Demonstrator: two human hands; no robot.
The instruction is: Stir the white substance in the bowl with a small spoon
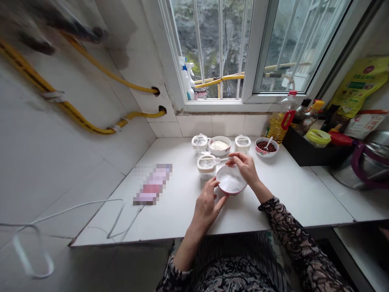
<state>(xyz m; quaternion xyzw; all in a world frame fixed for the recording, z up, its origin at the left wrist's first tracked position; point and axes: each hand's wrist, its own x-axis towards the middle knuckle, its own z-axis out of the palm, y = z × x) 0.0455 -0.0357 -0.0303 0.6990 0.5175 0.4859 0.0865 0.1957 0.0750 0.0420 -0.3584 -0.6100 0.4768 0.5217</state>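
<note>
My left hand [208, 202] grips the left rim and side of a bowl [231, 180] with white contents, which rests on the white counter. A small pale spoon [223, 159] is pinched in my right hand [244, 165], its head pointing left between the bowl and a lidded jar. That clear jar [207, 166] with a pale rim stands just left of the bowl. Behind it are another jar [199, 143], a bowl of whitish powder [219, 145] and a third jar [242, 143]. To the right sits a bowl of dark red beans [266, 147] with a white spoon in it.
At the back right stand an oil bottle [278, 121] and a black box [306, 151] of seasonings. A metal pot [349, 174] is at the far right. On the left lies a blurred-out pinkish object [153, 184] with a white cable [117, 235]. A barred window is behind.
</note>
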